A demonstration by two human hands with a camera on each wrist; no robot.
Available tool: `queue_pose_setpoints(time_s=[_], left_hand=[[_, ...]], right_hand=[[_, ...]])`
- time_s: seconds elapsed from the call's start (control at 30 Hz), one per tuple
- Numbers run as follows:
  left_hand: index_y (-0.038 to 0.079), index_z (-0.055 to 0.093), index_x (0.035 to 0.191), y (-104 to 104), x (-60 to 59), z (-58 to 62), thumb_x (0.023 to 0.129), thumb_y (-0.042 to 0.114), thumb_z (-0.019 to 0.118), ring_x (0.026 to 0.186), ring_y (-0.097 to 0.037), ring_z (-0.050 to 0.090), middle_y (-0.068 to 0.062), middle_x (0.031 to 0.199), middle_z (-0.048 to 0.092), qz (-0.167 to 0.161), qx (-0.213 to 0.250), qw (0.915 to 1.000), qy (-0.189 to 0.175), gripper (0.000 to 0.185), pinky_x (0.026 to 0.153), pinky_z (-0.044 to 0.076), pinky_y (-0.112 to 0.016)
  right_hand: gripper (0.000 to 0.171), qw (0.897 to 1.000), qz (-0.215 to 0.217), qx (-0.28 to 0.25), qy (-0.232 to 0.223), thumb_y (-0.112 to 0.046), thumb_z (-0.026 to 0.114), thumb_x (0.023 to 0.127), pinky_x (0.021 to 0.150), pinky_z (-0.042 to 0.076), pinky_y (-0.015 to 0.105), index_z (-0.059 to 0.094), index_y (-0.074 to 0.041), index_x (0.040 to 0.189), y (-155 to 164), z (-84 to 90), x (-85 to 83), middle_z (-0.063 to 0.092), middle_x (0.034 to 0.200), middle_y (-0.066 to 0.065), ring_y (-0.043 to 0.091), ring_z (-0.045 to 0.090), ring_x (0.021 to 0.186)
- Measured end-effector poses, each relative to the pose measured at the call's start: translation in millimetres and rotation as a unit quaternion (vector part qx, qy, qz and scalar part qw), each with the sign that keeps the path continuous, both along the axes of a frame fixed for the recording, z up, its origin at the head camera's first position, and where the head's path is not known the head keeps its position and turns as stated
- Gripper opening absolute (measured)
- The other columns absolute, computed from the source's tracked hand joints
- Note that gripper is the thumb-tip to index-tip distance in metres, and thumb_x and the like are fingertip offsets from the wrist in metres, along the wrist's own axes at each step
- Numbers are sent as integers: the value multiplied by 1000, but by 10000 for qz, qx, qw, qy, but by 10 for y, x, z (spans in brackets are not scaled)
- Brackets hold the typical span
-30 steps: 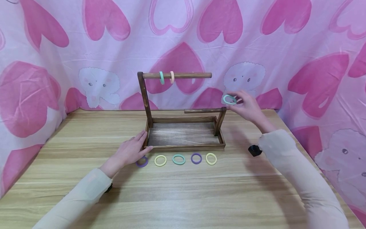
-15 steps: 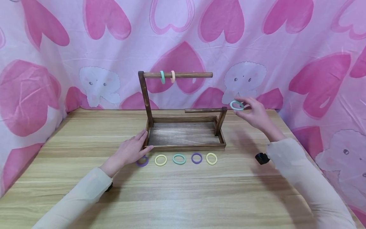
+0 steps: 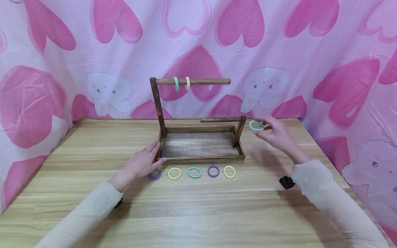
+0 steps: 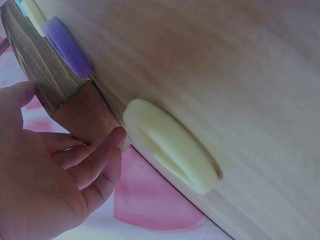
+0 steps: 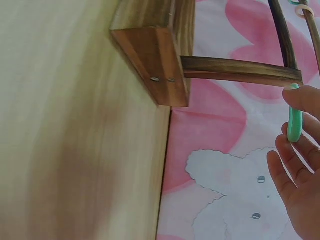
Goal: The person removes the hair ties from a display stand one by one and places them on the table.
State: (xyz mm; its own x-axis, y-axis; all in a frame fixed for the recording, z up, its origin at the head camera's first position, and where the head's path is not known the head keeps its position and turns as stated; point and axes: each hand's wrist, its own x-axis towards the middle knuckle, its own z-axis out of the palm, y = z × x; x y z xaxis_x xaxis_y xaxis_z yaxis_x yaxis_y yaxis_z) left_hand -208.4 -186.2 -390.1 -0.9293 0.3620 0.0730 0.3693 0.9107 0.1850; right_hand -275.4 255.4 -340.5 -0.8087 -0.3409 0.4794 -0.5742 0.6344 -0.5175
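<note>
My right hand [image 3: 276,134] pinches a mint green hair tie [image 5: 295,122] between thumb and fingertips, just right of the short post [image 3: 239,132] of a dark wooden rack [image 3: 198,159]. The tie's loop is tilted flat in the head view. My left hand [image 3: 141,163] rests on the rack's left end, thumb along the front rim and fingers on the end wall. A purple hair tie [image 3: 154,175] lies partly under that hand. In the left wrist view a yellow hair tie [image 4: 170,145] lies close by, hidden in the head view.
On the rack's upper bar [image 3: 211,81] hang a green hair tie [image 3: 176,84] and a peach hair tie [image 3: 187,83]. A lower bar [image 3: 217,120] extends left from the short post. Several hair ties lie in a row before the rack. A pink heart-print cloth [image 3: 198,31] hangs behind.
My right hand has moved right and then down with the green hair tie, from above the short post to beside its top. The left hand stays on the rack.
</note>
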Motion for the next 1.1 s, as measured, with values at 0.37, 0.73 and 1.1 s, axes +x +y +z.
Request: queue_pose_setpoints(time_s=[0.37, 0.73, 1.1], left_hand=[[-6, 31, 134, 3, -1, -6, 88, 48, 44, 107, -45, 43, -22, 136, 30, -14, 45, 10000, -6, 72, 80, 39, -54], [-6, 31, 133, 1, -5, -14, 88, 48, 44, 109, -44, 42, -22, 136, 30, -8, 71, 10000, 4, 72, 82, 38, -53], [-6, 33, 133, -4, -13, -38, 88, 48, 44, 109, -43, 43, -22, 135, 31, -35, 87, 9999, 73, 71, 83, 38, -52]], right_hand=[[43, 9995, 295, -21, -106, -4, 72, 72, 69, 48, 34, 57, 1, 112, 11, -195, 121, 57, 94, 10, 22, 51, 82], [47, 9985, 534, 65, -140, 7, 71, 67, 67, 49, 35, 57, 4, 111, 22, -369, 255, 59, 96, 13, 22, 52, 81], [46, 9956, 823, 186, -417, 0, 73, 69, 68, 48, 31, 57, 0, 112, 30, -500, 405, 58, 101, 9, 19, 53, 82]])
